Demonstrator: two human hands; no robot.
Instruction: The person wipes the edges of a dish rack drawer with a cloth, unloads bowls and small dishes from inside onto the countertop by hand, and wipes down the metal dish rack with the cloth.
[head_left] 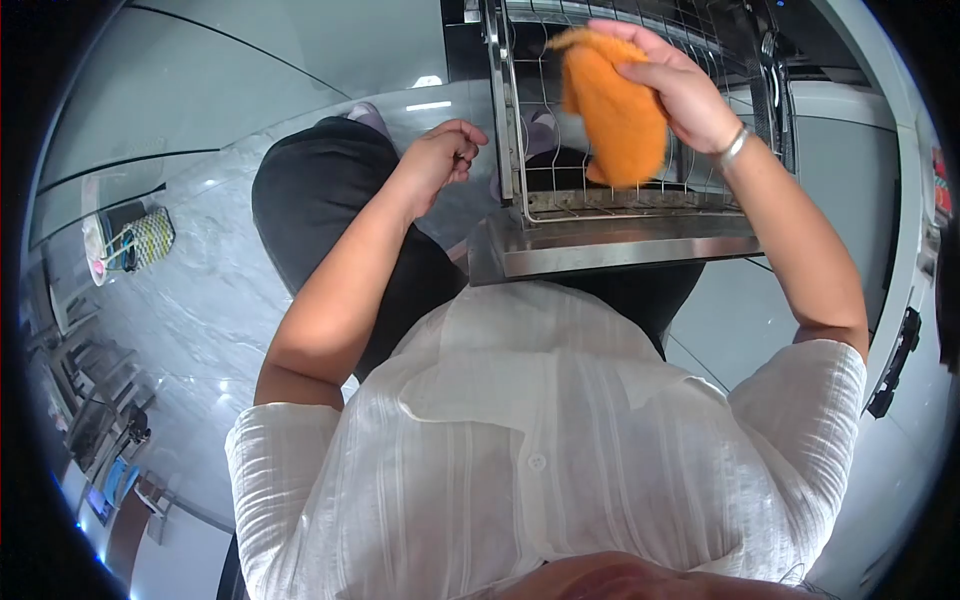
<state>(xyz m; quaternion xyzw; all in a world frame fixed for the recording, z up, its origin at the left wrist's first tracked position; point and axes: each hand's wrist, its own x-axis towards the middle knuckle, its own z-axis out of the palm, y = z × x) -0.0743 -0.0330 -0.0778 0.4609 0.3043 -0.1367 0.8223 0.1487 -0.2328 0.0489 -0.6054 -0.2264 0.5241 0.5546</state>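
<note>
My right hand grips an orange cloth, which hangs down over a pulled-out wire rack drawer. A metal band circles my right wrist. My left hand is held in the air just left of the drawer, above my bent knee, with its fingers curled; nothing can be made out in it. The drawer's steel front panel lies close to my body, and its wire rack shows around the cloth.
On the tiled floor at the left stands a checked basket with things in it. Chairs are at the far left. Grey cabinet fronts run along the top left, and another panel is at the right.
</note>
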